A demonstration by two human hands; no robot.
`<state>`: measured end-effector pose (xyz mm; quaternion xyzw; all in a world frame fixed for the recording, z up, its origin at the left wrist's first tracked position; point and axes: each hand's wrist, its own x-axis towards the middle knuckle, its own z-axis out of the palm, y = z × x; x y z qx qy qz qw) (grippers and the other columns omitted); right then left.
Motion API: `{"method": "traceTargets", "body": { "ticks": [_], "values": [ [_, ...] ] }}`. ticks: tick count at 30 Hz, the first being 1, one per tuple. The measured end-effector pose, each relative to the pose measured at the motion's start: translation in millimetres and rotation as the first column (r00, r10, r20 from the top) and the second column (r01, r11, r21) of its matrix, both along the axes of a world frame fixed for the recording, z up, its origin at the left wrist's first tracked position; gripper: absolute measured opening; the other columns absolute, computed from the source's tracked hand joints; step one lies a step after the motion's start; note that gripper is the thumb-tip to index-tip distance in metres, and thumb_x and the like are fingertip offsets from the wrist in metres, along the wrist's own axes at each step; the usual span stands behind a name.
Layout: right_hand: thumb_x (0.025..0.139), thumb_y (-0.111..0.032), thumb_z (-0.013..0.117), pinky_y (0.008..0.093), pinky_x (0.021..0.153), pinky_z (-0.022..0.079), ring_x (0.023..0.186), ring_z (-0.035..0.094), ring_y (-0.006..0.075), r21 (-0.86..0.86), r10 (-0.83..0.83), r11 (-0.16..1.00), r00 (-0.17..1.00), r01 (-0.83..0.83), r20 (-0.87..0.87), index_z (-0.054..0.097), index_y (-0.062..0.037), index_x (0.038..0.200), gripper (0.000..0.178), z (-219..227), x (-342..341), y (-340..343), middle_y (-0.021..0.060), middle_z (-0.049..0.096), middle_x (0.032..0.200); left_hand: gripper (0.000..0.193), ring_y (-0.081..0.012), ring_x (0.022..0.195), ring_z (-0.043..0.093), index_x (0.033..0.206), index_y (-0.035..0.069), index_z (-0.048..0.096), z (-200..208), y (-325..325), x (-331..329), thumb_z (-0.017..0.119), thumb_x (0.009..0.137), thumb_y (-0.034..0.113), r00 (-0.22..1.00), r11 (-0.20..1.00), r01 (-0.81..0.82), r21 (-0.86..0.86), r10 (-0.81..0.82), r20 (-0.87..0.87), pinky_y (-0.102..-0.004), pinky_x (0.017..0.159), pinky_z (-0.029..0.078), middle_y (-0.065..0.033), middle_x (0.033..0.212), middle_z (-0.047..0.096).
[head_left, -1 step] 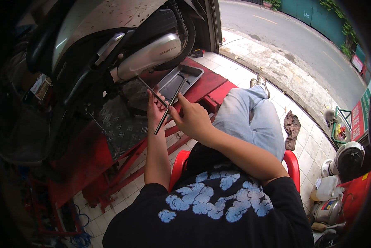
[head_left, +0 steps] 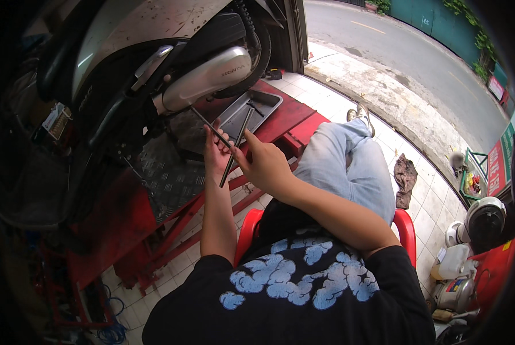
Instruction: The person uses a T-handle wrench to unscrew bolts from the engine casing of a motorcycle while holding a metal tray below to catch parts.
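A long T-handle wrench (head_left: 201, 117) runs from the underside of a scooter's silver side cover (head_left: 208, 79) toward me, its dark metal crossbar (head_left: 226, 174) slanting across my hands. My left hand (head_left: 215, 159), palm upward, has its fingers curled round the shaft just short of the crossbar. My right hand (head_left: 270, 167) is closed at the joint of shaft and crossbar, with thumb and fingers against the bar. The far tip of the shaft meets the scooter in shadow, so what it sits on is hidden.
The scooter stands on a red lift table (head_left: 304, 133). A grey metal tray (head_left: 276, 99) with a dark tool (head_left: 255, 109) lies beyond my hands. A red chair (head_left: 407, 236) is under me. On the right are a brown rag (head_left: 405, 181) and several containers (head_left: 455, 261).
The crossbar has turned a little, its near end swinging slightly right and its far end left. My right hand has shifted slightly left with it; the left hand stays almost in place.
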<state>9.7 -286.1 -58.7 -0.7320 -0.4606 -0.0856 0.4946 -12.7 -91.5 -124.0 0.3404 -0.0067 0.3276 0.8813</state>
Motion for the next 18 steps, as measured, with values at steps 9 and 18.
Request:
{"method": "traceTargets", "body": {
  "ticks": [9, 18],
  "values": [
    [0.092, -0.014, 0.055, 0.043, 0.058, 0.05, 0.065, 0.064, 0.0326, 0.114, 0.089, 0.986, 0.964, -0.12, 0.249, 0.051, -0.0085, 0.133, 0.042, -2.7, 8.5, 15.1, 0.0141, 0.064, 0.076, 0.054, -0.001, 0.056, 0.033, 0.125, 0.008, 0.056, -11.4, -9.2, 2.2, 0.059, 0.091, 0.05, 0.989, 1.0, 0.003, -0.008, -0.004, -0.149, -0.0177, 0.05, 0.029, 0.009, 0.067, 0.036],
    [0.081, -0.019, 0.06, 0.044, 0.056, 0.052, 0.063, 0.066, 0.0319, -0.485, 0.309, 0.858, 0.923, -0.166, 0.231, 0.068, -0.0059, 0.105, 0.029, -17.1, 1.3, -5.8, 0.016, 0.064, 0.07, 0.054, -0.0022, 0.051, 0.03, 0.121, 0.002, 0.058, -0.6, -16.6, 3.9, 0.059, 0.092, 0.047, 0.99, 0.993, 0.104, -0.053, -0.108, -0.086, -0.0198, 0.048, 0.028, 0.0082, 0.062, 0.03]
  ]
}}
